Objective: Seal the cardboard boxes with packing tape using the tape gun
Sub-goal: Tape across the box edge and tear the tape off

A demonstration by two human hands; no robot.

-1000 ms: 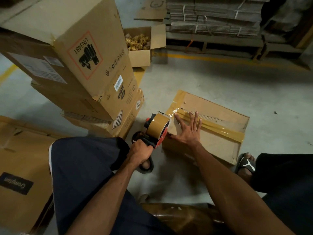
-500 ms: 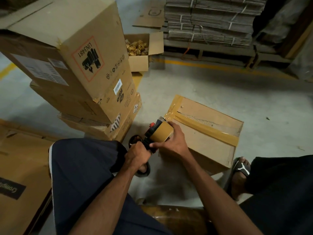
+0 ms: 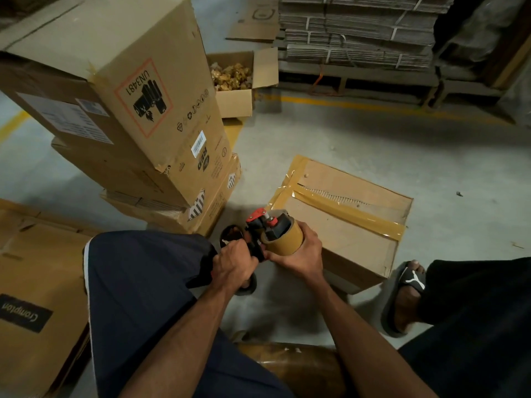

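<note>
Both hands hold the tape gun [image 3: 265, 225] just near-left of the taped cardboard box [image 3: 344, 222]: left hand [image 3: 234, 261] clenches its handle, right hand [image 3: 301, 254] cups the tape roll [image 3: 284, 239].

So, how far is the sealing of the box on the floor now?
Done: a tape strip runs across the small box, and another covers its far-left edge. In hand: the left hand grips the tape gun and the right hand holds its roll. Left: a jagged gap beside the strip looks uncovered.
</note>
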